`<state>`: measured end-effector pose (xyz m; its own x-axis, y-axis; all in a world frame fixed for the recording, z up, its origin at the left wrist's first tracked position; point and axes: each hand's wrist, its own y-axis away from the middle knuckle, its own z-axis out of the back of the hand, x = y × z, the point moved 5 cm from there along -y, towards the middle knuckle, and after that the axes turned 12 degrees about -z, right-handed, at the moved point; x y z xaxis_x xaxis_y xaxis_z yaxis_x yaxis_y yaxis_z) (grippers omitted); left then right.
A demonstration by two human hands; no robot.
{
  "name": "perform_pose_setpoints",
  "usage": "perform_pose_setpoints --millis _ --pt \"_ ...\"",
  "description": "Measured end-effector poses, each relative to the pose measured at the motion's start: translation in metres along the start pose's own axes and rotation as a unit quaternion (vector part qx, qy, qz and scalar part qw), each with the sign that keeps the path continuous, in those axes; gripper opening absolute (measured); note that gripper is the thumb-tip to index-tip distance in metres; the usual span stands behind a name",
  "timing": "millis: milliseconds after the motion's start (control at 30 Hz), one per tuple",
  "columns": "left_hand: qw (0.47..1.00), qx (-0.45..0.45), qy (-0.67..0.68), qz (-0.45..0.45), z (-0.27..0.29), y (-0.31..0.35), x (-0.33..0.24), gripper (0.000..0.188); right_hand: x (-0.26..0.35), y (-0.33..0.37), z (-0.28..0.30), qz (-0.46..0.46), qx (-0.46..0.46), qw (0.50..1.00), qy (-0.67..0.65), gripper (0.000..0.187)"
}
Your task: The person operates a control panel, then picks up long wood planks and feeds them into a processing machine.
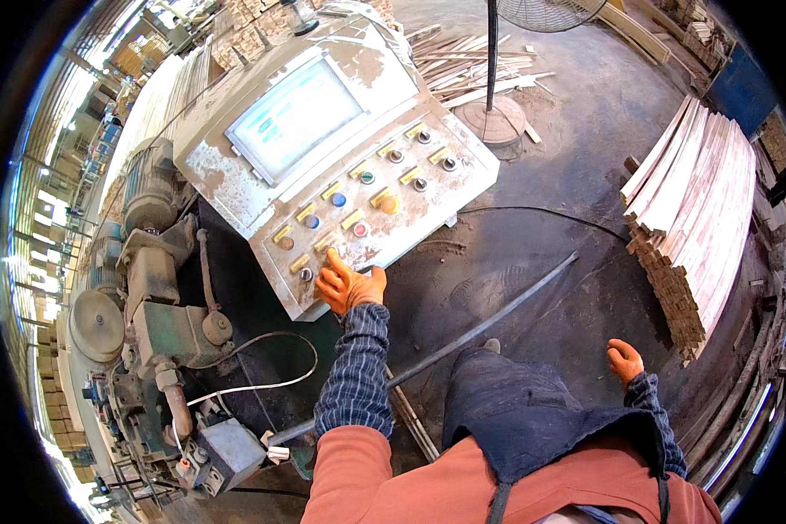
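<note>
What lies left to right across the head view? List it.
Round motor → green machine → control panel → left hand on the panel → fan stand → right hand → stacked wood strips.

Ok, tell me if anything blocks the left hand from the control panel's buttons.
Nothing visible does. The left hand in its orange glove already rests on the control panel, index finger on the lower button row. The right hand hangs free beside the apron.

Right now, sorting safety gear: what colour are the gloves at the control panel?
Orange, on the left hand; head view.
</note>
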<state>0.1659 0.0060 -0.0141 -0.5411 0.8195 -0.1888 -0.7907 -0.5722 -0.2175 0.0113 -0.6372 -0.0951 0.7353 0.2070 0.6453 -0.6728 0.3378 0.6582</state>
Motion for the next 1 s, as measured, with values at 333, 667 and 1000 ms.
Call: perform_pose_setpoints --millis 333,667,1000 --pt "0.999 0.036 -0.019 -0.006 -0.001 -0.004 0.008 0.102 -0.059 0.009 -0.017 -0.078 0.072 0.994 0.018 0.036" --pt "0.991 0.134 0.004 -0.018 0.007 -0.028 0.020 0.084 -0.050 -0.005 -0.004 -0.038 0.020 0.997 0.061 0.045" --pt "0.958 -0.228 0.058 -0.162 -0.030 0.048 0.004 0.083 -0.012 0.011 0.019 -0.049 -0.007 0.997 0.063 0.052"
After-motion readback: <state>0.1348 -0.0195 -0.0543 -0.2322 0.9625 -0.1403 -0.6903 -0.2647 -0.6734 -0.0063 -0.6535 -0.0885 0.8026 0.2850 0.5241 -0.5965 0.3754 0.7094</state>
